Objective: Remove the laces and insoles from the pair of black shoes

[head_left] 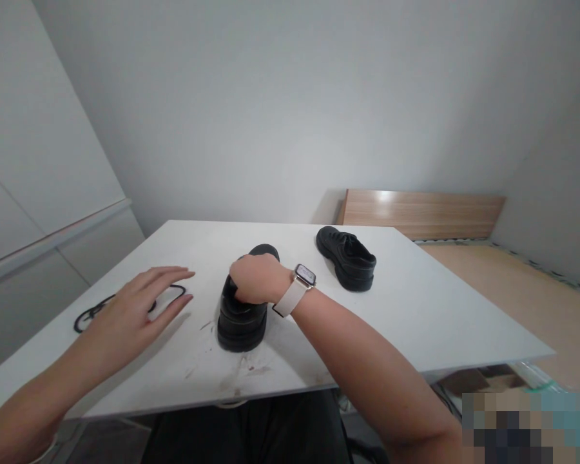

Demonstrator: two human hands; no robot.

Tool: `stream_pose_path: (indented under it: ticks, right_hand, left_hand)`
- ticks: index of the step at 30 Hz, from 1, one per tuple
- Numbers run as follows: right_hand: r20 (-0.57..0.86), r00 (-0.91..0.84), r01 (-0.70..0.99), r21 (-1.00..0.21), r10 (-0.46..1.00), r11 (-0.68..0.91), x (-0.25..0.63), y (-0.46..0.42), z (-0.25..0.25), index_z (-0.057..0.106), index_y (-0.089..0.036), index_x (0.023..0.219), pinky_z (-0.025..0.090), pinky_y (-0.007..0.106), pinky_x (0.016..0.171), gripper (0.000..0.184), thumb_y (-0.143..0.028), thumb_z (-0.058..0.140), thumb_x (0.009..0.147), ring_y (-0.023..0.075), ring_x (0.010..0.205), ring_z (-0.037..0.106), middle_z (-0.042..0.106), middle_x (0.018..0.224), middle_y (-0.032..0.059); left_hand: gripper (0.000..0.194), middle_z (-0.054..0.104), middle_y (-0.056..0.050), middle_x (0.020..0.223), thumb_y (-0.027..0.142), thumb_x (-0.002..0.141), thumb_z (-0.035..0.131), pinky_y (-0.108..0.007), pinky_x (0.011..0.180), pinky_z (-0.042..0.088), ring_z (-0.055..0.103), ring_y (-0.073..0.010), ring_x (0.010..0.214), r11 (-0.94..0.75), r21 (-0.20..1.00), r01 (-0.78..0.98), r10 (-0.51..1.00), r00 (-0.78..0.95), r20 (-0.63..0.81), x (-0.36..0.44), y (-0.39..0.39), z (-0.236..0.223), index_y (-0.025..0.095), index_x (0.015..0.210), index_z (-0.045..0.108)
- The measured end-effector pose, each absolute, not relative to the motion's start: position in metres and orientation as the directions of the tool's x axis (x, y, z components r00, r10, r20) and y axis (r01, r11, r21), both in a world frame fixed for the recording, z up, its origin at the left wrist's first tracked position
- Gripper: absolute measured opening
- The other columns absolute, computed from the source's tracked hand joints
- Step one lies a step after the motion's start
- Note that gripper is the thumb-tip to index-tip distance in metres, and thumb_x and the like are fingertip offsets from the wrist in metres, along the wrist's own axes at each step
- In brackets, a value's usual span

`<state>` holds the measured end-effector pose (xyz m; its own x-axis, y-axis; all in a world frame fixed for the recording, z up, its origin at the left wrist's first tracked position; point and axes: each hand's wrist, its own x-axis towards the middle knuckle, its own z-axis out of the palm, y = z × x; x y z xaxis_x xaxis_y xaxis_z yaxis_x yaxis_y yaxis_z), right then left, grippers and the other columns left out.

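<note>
Two black shoes on the white desk (pixel 415 309), one gripped.
My right hand (pixel 257 278) is at frame centre, fingers clenched over the near shoe (pixel 241 319); my left hand (pixel 135 309), fingers released and flat, hovers over a loose black lace (pixel 93 314) at left. The near shoe looks unlaced; the far shoe (pixel 348 256), upper right, sits laced and untouched.

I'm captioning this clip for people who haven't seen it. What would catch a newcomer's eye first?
Probably the right hand, with a pale watch on its wrist, closed over a black shoe near the front of the white table. Its twin shoe sits alone farther back to the right. The left hand is spread above a black lace lying at the table's left side.
</note>
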<state>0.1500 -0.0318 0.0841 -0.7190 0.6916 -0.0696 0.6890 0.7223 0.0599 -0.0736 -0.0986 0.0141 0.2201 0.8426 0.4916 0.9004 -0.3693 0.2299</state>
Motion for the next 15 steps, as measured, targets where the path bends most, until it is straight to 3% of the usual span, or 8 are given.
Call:
stream_pose_path:
  ticks: [3,7,11,13,15]
  right_hand:
    - [0.099,-0.688,0.724,0.027,0.719,0.689,0.157,-0.037,0.096,0.074,-0.013,0.100,0.057,0.035,0.072,0.023,-0.022,0.057,0.088,0.0289,0.095,0.073,0.075,0.101,0.0172]
    - [0.338,-0.583,0.774,-0.049,0.739,0.632,0.163,-0.049,0.116,0.072,-0.016,0.096,0.052,0.032,0.068,0.024,-0.021,0.049,0.091,0.0253,0.086,0.072,0.075,0.095,0.0124]
    - [0.492,-0.608,0.674,-0.096,0.623,0.733,0.170,-0.077,0.137,0.068,-0.020,0.103,0.051,0.031,0.069,0.023,-0.023,0.047,0.094,0.0193,0.088,0.068,0.073,0.101,0.0040]
    - [0.549,-0.652,0.585,-0.076,0.524,0.807,0.172,-0.094,0.144,0.066,-0.023,0.109,0.053,0.029,0.076,0.023,-0.023,0.047,0.097,0.0156,0.095,0.066,0.071,0.108,-0.0007]
    - [0.592,-0.661,0.545,-0.043,0.461,0.837,0.173,-0.107,0.146,0.064,-0.027,0.113,0.053,0.026,0.086,0.022,-0.027,0.047,0.100,0.0131,0.103,0.063,0.069,0.114,-0.0036]
  left_hand:
    - [0.046,0.063,-0.007,0.131,0.058,0.096,0.049,-0.041,0.101,0.050,0.062,-0.0272,0.117,-0.432,0.366,0.824,0.833,0.209,0.513,-0.041,-0.108,0.027,0.029,0.131,0.056]
    - [0.059,0.062,-0.010,0.131,0.055,0.093,0.058,-0.042,0.098,0.054,0.065,-0.0269,0.113,-0.478,0.469,0.743,0.827,0.200,0.525,-0.009,-0.104,0.032,0.026,0.142,0.044]
    - [0.072,0.069,-0.004,0.102,0.043,0.088,0.068,-0.032,0.070,0.060,0.069,-0.0194,0.081,-0.588,0.580,0.563,0.742,0.091,0.664,0.005,-0.096,0.043,0.025,0.147,0.031]
    - [0.059,0.068,0.001,0.085,0.038,0.086,0.069,-0.026,0.059,0.056,0.066,-0.0158,0.068,-0.642,0.620,0.452,0.705,0.029,0.709,0.006,-0.096,0.054,0.025,0.138,0.043]
    - [0.034,0.066,0.003,0.077,0.038,0.084,0.071,-0.024,0.056,0.055,0.065,-0.0146,0.064,-0.642,0.654,0.401,0.699,-0.044,0.713,0.002,-0.101,0.064,0.023,0.113,0.061]
